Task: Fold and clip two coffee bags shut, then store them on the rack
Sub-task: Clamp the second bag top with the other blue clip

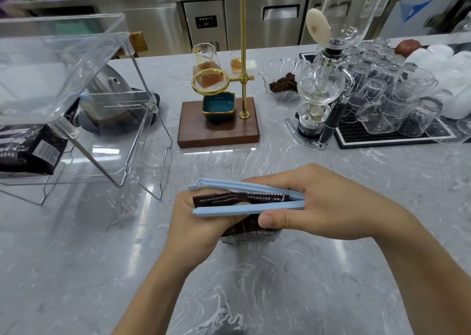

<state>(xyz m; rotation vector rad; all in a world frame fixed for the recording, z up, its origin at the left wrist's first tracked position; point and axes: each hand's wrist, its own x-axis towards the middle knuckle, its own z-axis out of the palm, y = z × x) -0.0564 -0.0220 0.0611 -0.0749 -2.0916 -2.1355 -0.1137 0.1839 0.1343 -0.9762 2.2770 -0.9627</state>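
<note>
Head view: both hands (254, 215) hold clip (244, 203) astride bag's folded edge (242, 199).

light: bright, even, from overhead.
glare: white streaks on the marble counter (331, 283) left of and below the fingers (275, 220).
shadows: soft, faint beneath the hands.
focus: hands sharp; background beyond the fingers soft.
edges: wide-angle bending, corners blurred.

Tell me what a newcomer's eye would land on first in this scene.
First, the two hands at the centre front: the left hand grips a dark coffee bag by its folded top while the right hand holds a pale blue clip, still open, over the fold. Next, the brass pour-over stand on its wooden base behind them, and a second coffee bag in the clear rack at far left.
</note>
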